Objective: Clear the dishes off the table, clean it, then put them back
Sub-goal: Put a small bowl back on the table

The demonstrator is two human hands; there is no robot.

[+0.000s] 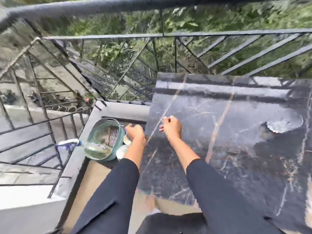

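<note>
left hand (135, 132) down by the green basket (99, 130), grip too blurred to tell; right hand (171, 127) curled above the dark table (236, 157), contents unclear

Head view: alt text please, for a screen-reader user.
A person in dark sleeves reaches their left hand down toward a green basket and white dishes on the balcony floor, while the right hand, fingers curled, is over the dark marble table. A pale smear marks the tabletop.
</note>
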